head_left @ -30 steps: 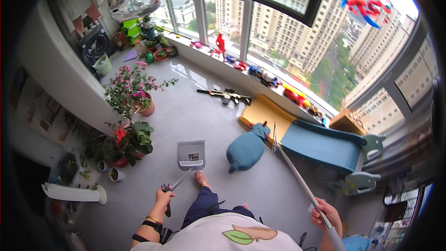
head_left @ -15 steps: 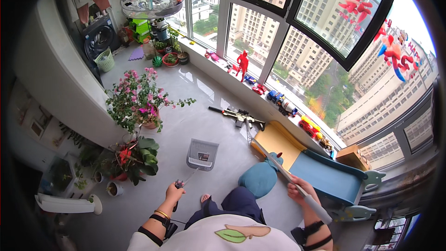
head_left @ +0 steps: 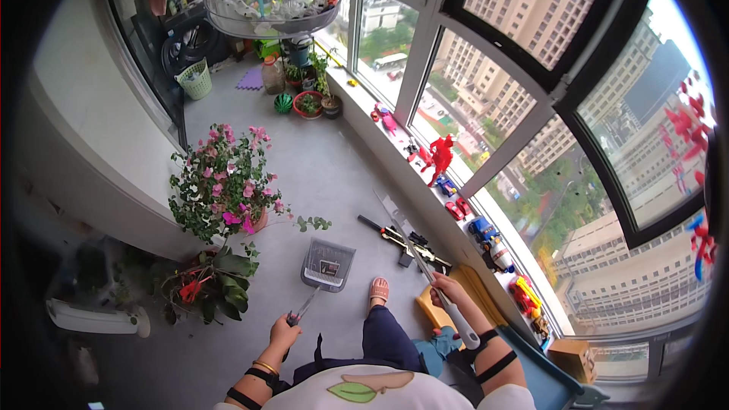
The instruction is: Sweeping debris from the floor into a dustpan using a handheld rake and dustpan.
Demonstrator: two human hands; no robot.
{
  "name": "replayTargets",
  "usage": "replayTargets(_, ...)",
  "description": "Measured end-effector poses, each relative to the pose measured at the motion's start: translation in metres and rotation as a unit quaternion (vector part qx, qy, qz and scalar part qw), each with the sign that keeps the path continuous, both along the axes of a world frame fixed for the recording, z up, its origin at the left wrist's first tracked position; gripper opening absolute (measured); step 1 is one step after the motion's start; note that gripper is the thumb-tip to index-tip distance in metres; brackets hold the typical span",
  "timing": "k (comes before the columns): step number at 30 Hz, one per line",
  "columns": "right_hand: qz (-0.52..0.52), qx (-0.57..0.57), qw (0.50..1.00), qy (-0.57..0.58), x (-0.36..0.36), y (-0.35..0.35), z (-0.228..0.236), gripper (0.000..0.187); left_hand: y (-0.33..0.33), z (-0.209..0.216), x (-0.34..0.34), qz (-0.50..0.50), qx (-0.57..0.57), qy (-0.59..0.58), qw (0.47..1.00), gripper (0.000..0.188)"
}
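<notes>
My left hand (head_left: 283, 332) is closed round the handle of a grey long-handled dustpan (head_left: 345, 260). Its pan rests on the floor in front of me, with a small dark rectangular patch in it that I cannot make out. In my right hand (head_left: 448, 291) is the pale grey handle of a broom (head_left: 460, 324), slanting forward and left. The broom's far end (head_left: 390, 209) lies close to the wall under the windows. Beneath the broom handle, a toy gun (head_left: 391, 235) lies on the floor.
Pink-flowered (head_left: 228, 175) and red-flowered (head_left: 199, 288) potted plants stand at the left. Toy vehicles (head_left: 486, 231) and a red figure (head_left: 439, 161) line the windowsill. A yellow and blue toy slide (head_left: 554, 376) is at the lower right. A green basket (head_left: 195, 80) stands far left.
I have stepped forward, with one sandalled foot now ahead. The broom has swung in front of me, its far end moving forward and left over the toy gun. The dustpan stays in my left hand.
</notes>
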State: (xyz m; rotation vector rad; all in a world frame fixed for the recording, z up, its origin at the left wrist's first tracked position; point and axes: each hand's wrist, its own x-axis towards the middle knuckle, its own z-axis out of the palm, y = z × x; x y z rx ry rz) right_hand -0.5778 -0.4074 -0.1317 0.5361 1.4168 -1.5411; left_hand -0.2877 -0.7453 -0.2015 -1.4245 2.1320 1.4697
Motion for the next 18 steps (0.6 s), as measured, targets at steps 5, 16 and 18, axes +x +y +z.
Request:
replayTargets(5,0.062,0.021,0.997,0.037,-0.122,-0.048,-0.022,0.045,0.009,0.016,-0.085,-0.008,-0.045,-0.053,0.998,0.031)
replayTargets(16,0.074,0.045,0.995,0.043,-0.237,-0.129,-0.064,0.048,-0.019,0.034,-0.188,0.006,-0.053,-0.112,0.992,0.032)
replayTargets(18,0.174,0.108,0.974,0.098,-0.232,-0.132,-0.087,0.047,-0.03,0.036,-0.205,-0.012,-0.064,-0.11,0.992,0.033)
